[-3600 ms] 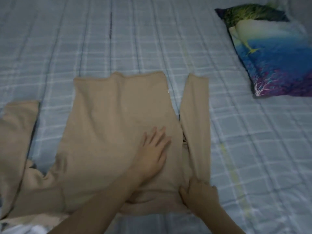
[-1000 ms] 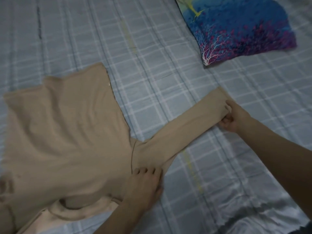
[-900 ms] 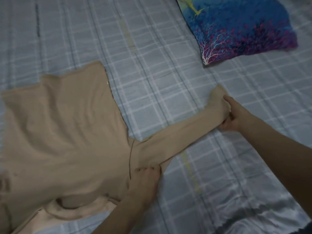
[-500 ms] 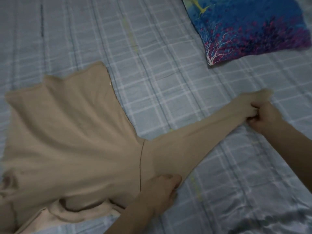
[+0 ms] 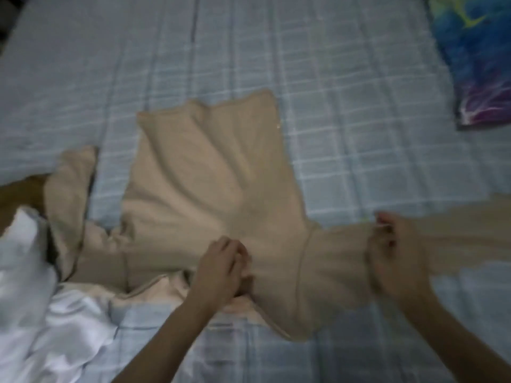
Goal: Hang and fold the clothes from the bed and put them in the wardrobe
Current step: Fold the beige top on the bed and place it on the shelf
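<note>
A beige long-sleeved top (image 5: 210, 183) lies spread on the bed, hem at the far side, neckline towards me. Its right sleeve (image 5: 448, 239) stretches out sideways to the right edge of the view. My left hand (image 5: 224, 266) pinches the cloth near the neckline and shoulder, fingers curled on it. My right hand (image 5: 390, 252) rests across the upper part of that right sleeve and holds it; the frame is blurred here. The left sleeve (image 5: 69, 200) lies bent along the garment's left side.
The bed has a pale blue checked sheet (image 5: 345, 111). A blue and purple printed pillow (image 5: 481, 59) lies at the far right. White clothing (image 5: 41, 313) is heaped at the near left. A strip of brown floor (image 5: 19, 192) shows at the left edge.
The right sleeve was swung from alongside the body out to the right. My right hand has slid from its cuff inward to the upper sleeve. My left hand shifted from the armpit to the neckline.
</note>
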### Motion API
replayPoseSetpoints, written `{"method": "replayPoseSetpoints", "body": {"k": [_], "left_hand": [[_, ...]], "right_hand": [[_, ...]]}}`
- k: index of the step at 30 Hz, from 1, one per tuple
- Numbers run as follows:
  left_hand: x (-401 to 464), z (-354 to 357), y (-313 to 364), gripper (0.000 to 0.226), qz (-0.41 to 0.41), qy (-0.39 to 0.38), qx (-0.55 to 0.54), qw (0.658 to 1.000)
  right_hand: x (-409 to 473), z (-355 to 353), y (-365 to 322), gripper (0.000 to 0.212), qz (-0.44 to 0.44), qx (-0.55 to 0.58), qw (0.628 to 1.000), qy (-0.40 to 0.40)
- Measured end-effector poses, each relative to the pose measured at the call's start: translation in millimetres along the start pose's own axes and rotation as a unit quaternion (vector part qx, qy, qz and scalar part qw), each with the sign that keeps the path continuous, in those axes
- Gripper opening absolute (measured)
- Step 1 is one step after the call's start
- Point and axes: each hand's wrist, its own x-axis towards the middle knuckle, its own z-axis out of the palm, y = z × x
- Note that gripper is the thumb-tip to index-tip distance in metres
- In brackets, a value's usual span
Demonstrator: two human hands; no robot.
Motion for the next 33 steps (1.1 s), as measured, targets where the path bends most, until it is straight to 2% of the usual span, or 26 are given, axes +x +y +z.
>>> {"method": "replayPoseSetpoints", "body": {"k": [2, 3, 5, 7, 10, 13, 15, 18, 19, 21, 22, 23, 25, 26, 28, 31, 33], "left_hand": [[-7, -29, -40, 0.034, -0.090, 0.031, 0.022, 0.995], [-15, -40, -58, 0.038, -0.109, 0.025, 0.034, 0.993], [-34, -55, -90, 0.042, -0.112, -0.015, 0.079, 0.990], [-54, -61, -115, 0.043, -0.089, -0.063, 0.117, 0.987], [-81, -62, -133, 0.035, -0.019, -0.063, 0.137, 0.988], [-111, -60, -135, 0.026, 0.037, -0.052, 0.130, 0.989], [-137, -46, -138, 0.023, 0.065, -0.083, 0.129, 0.986], [-175, -19, -142, 0.040, 0.080, -0.172, 0.163, 0.968], [-182, -15, -143, 0.043, 0.084, -0.193, 0.168, 0.963], [-187, -20, -147, 0.041, 0.100, -0.176, 0.163, 0.966], [-186, -29, -151, 0.034, 0.104, -0.142, 0.133, 0.975], [-182, -41, -155, 0.028, 0.105, -0.099, 0.082, 0.986], [-172, -69, -171, 0.024, 0.080, -0.018, -0.019, 0.996], [-165, -87, -180, 0.023, 0.048, 0.028, -0.045, 0.997], [-149, -122, -203, 0.019, -0.030, 0.108, -0.085, 0.990], [-119, -161, -237, 0.020, -0.118, 0.133, -0.133, 0.975], [-96, -174, -257, 0.020, -0.124, 0.144, -0.086, 0.978]], "right_hand": [[-38, 55, -34, 0.039, -0.082, 0.020, 0.980, -0.180], [-54, 82, -50, 0.038, -0.109, 0.007, 0.964, -0.243], [-76, 127, -75, 0.046, -0.163, -0.049, 0.934, -0.313], [-91, 156, -93, 0.055, -0.168, -0.125, 0.903, -0.375], [-107, 172, -107, 0.041, -0.183, -0.266, 0.859, -0.397], [-126, 168, -106, 0.029, -0.197, -0.280, 0.861, -0.375], [-141, 164, -105, 0.031, -0.168, -0.264, 0.855, -0.412], [-171, 164, -104, 0.039, -0.101, -0.298, 0.828, -0.465], [-180, 165, -104, 0.044, -0.097, -0.325, 0.812, -0.476], [-186, 170, -113, 0.057, -0.141, -0.409, 0.745, -0.508], [-186, 174, -126, 0.054, -0.139, -0.449, 0.711, -0.523], [-185, 180, -145, 0.043, -0.146, -0.464, 0.703, -0.518], [-180, 198, -184, 0.019, -0.215, -0.452, 0.744, -0.442], [-176, 212, -204, 0.017, -0.247, -0.441, 0.763, -0.403], [-170, 251, -228, 0.015, -0.240, -0.356, 0.802, -0.417], [-160, 317, -253, 0.039, -0.241, -0.207, 0.859, -0.402], [-157, 352, -270, 0.050, -0.250, -0.134, 0.885, -0.369]]}}
